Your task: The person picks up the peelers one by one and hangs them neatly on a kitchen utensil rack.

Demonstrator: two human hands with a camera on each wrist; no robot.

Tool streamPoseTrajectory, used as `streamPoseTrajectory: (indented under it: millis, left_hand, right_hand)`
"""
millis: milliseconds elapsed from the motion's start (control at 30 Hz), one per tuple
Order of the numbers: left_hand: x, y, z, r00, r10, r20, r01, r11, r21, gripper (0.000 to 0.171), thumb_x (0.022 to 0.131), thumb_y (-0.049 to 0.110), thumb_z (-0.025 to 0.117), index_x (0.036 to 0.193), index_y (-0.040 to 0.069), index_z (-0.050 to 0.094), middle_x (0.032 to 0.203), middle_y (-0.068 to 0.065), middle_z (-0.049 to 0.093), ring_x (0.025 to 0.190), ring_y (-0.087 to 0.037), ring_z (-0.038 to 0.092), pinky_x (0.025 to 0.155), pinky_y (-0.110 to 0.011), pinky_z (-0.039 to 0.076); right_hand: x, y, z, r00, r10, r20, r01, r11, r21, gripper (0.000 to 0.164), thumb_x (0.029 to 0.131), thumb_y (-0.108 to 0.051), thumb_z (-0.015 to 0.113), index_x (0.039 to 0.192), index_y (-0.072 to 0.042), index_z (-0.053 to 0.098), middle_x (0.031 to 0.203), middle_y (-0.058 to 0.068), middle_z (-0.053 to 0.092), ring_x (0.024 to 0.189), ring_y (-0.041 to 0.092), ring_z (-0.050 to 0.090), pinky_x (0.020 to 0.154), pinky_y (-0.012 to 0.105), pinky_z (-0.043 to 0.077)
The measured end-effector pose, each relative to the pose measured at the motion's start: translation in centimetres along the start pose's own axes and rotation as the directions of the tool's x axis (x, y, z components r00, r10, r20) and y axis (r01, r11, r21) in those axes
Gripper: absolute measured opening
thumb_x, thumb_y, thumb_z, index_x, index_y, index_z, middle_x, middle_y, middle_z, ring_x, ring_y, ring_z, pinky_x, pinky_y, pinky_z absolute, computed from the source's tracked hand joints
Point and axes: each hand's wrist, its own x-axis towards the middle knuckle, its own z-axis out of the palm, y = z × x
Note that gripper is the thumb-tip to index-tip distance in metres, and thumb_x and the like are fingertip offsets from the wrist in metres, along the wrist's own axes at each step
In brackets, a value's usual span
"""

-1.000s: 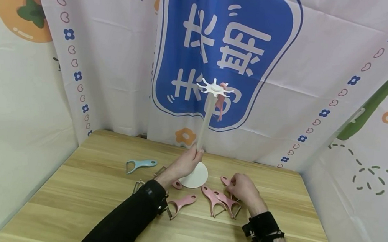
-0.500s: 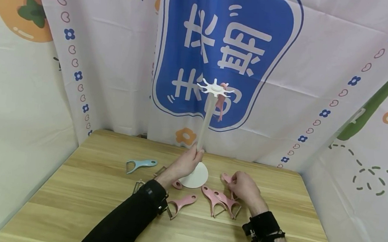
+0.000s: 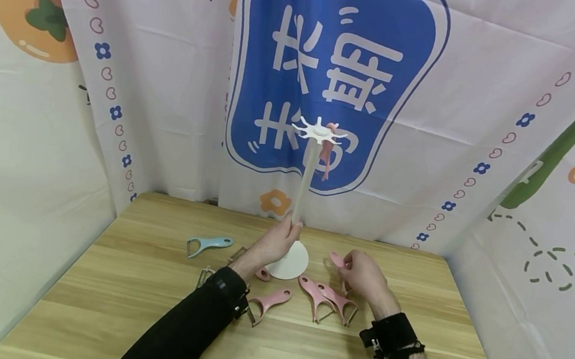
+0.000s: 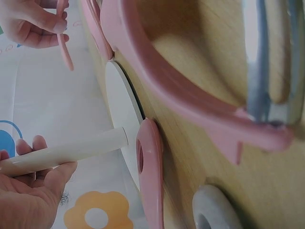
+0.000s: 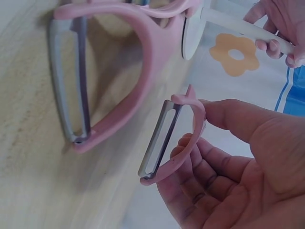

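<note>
Left hand [image 3: 277, 241]: fingers wrapped round the pole [image 3: 307, 175] of a white stand, low down, above the round base [image 3: 287, 264]. Pole leans slightly right at the top. Right hand [image 3: 363, 274]: thumb and fingers pinch the handle of the held peeler [image 5: 180, 161], pink, right of the base; it appears raised off the table [image 3: 408, 327].

Key relation: held peeler's long axis runs far-left to near-right, handle end far-left, blade end near-right, below the palm. Hooked crown [image 3: 317, 129] sits well above and to the left of it; the left hand, on the pole, is nearer the crown. Hanging peeler [image 3: 327, 154], pink, is on the crown's right side. Two overlapping pink peelers [image 3: 309, 287] lie just left and near of the right hand. Blue peeler [image 3: 212, 242] lies at left, well apart.
</note>
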Motion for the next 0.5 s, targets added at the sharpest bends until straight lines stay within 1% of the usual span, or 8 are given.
streamPoseTrajectory:
  millis: [167, 333, 500]
  left_hand:
    - [0.02, -0.03, -0.01, 1.0, 0.004, 0.0, -0.004, 1.0, 0.006, 0.033, 0.112, 0.047, 0.032, 0.116, 0.017, 0.046, 0.093, -0.006, 0.055, 0.081, -0.022, 0.054, 0.081, -0.043, 0.048]
    - [0.05, -0.04, -0.02, 1.0, 0.011, -0.001, -0.011, 1.0, 0.003, 0.032, 0.112, 0.046, 0.033, 0.117, 0.017, 0.046, 0.093, -0.006, 0.055, 0.082, -0.022, 0.055, 0.081, -0.043, 0.048]
    - [-0.01, 0.02, -0.03, 1.0, 0.012, 0.004, -0.012, 1.0, 0.002, 0.033, 0.112, 0.046, 0.032, 0.118, 0.017, 0.046, 0.092, -0.006, 0.054, 0.082, -0.021, 0.055, 0.081, -0.043, 0.048]
  right_hand:
    - [-0.18, -0.29, -0.25, 1.0, -0.001, -0.003, 0.001, 1.0, 0.018, 0.032, 0.093, -0.019, 0.074, 0.118, -0.002, 0.066, 0.096, 0.005, 0.068, 0.078, 0.017, 0.064, 0.071, 0.036, 0.057]
    - [-0.09, -0.44, -0.53, 1.0, -0.003, -0.008, 0.003, 0.999, 0.045, 0.032, 0.093, -0.02, 0.074, 0.119, -0.002, 0.065, 0.095, 0.005, 0.067, 0.076, 0.017, 0.063, 0.067, 0.033, 0.056]
    - [0.07, -0.58, -0.93, 1.0, -0.011, -0.022, 0.013, 0.998, 0.056, 0.034, 0.094, -0.023, 0.074, 0.12, -0.003, 0.065, 0.095, 0.004, 0.067, 0.078, 0.018, 0.063, 0.068, 0.033, 0.055]
